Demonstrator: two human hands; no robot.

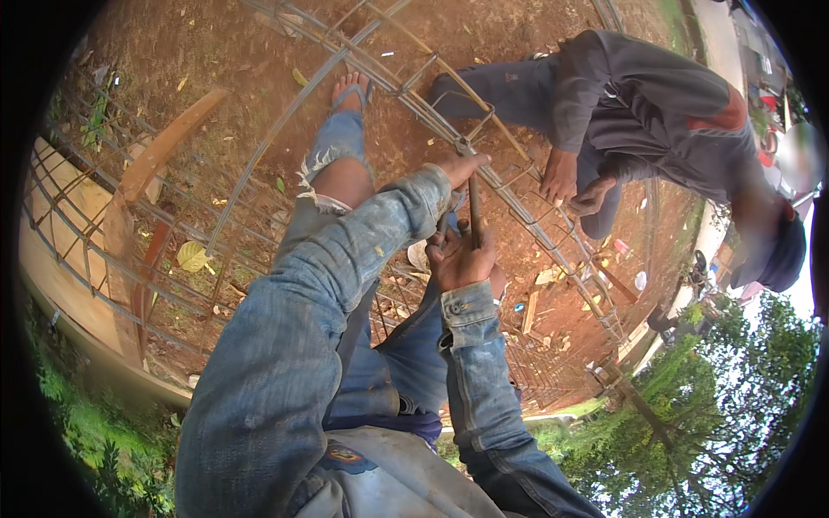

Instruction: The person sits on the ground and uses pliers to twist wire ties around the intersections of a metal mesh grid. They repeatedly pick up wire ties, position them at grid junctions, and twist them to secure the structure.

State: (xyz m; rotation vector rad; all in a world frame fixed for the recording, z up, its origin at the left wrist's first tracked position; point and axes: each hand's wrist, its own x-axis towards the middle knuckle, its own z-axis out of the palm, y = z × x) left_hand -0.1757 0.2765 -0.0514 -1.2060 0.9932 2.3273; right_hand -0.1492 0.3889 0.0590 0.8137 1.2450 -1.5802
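Note:
A long rebar cage (445, 129) of steel bars with square stirrups runs slantwise from the upper middle to the lower right. My left hand (458, 166) is closed round its near bars, the fingers partly hidden by the hand and cuff. Just below, my right hand (466, 259) is closed on the two long handles of dark metal pincers (474, 207). The tool's upper end meets the cage beside my left hand. Its jaws are too small to make out. On the cage's far side, a co-worker's hands (574, 187) work at the bars.
The co-worker (656, 104) in grey bends over from the right. At left lie a steel mesh (86, 281), a wooden plank (173, 142) and a low wall (112, 371). My sandalled foot (351, 89) stands on the reddish soil. Wood scraps (529, 311) lie near the cage.

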